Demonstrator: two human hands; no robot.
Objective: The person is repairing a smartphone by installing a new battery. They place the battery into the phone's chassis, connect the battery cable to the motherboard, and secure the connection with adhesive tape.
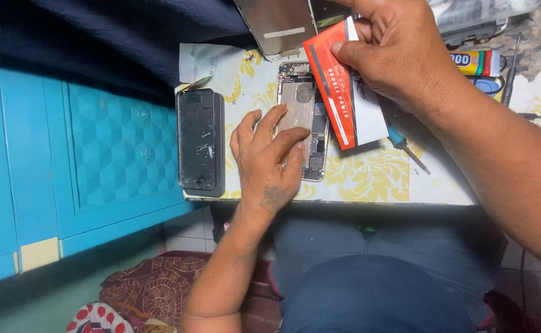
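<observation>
The left hand (264,163) is pressing flat fingers on the opened phone (301,120) at counter (369,179) centre, steadying it, while the right hand (394,52), at one o'clock, is pinching an orange-and-white battery pack (341,92) above it.

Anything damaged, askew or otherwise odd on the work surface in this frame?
Yes: the phone under the left hand lies opened, its insides bare. A detached screen panel juts past the table's far edge. A dark, smudged phone sits beside it. The right hand holds an orange-and-white packet.
</observation>
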